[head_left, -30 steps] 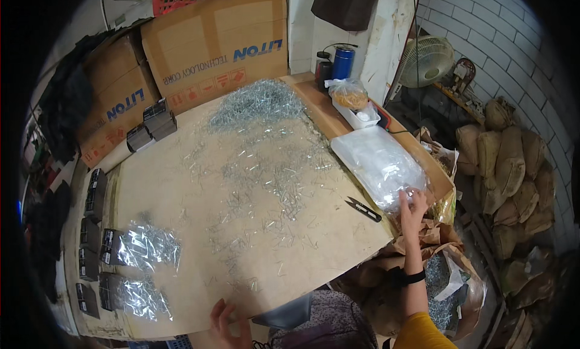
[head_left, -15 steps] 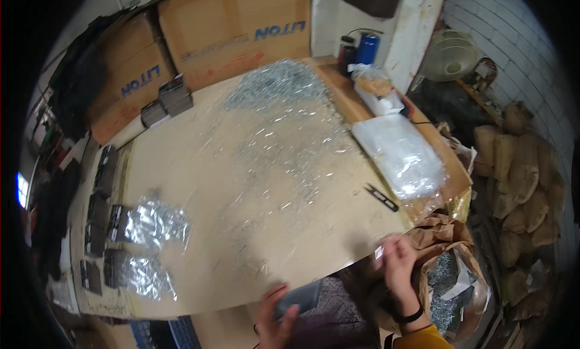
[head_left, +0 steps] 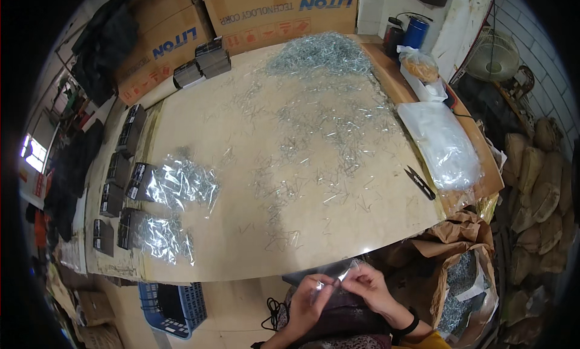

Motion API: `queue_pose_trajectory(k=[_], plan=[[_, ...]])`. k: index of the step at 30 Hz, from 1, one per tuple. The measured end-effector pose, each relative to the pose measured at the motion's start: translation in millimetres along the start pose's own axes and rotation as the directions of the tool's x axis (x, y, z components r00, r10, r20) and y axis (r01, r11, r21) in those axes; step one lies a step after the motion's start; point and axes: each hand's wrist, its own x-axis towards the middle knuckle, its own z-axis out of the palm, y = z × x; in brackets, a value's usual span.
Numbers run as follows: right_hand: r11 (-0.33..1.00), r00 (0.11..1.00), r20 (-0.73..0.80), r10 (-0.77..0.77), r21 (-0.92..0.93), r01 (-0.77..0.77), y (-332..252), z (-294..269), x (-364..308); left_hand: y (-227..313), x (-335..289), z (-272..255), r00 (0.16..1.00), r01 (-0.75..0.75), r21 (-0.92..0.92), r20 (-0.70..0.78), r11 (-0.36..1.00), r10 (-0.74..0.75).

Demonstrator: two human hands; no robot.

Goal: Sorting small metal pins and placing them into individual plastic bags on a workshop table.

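Observation:
My left hand and my right hand meet over my lap, just off the table's near edge. Both have closed fingertips, pinching a small clear plastic bag that glints between them. Whether anything is inside it I cannot tell. Beyond them on the tabletop lie scattered thin wire-like metal pieces, with a heap of them at the far end. Black thread snips rest near the right edge, beside a stack of clear plastic bags.
Dark packs line the left edge; clear packets lie beside them. Large cartons stand behind. A paper sack of metal pieces is at my right, a blue basket below the table, a fan far right.
My right hand has come left from the table's near right corner to meet my left hand. The plastic bag is now between both hands. The whole view has shifted.

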Motion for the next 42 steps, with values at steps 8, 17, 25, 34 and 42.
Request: queue_pose_trajectory(k=[8, 17, 25, 34, 42], plan=[[0.686, 0.956, 0.288, -0.053, -0.685, 0.244, -12.4, -5.6, -0.7, 1.7, -4.9, -20.9, 0.992, 0.032, 0.194, 0.115, 0.981, -0.055], [0.883, 0.959, 0.169, 0.229, -0.451, -0.131, 11.1, -10.7, -11.3, -0.5, -18.0, -34.2, 0.863, 0.351, 0.406, 0.209, 0.844, -0.459], [0.778, 0.899, 0.293, 0.326, -0.624, -0.079, 60.2, -40.3, -17.3, -34.6, -18.4, -69.4, 0.732, 0.194, 0.815, 0.25, 0.546, -0.633], [0.359, 0.959, 0.079, -0.272, -0.916, 0.177, 91.3, -19.2, -15.0, -123.2, -40.9, -76.6, 0.95, -0.278, 0.781, 0.308, 0.558, 0.043], [0.128, 0.85, 0.268, -0.453, -0.924, 0.359, 45.2, -12.4, -0.3, -103.8, -49.8, -69.1, 0.942, -0.305, 0.687, 0.321, 0.659, 0.102]])
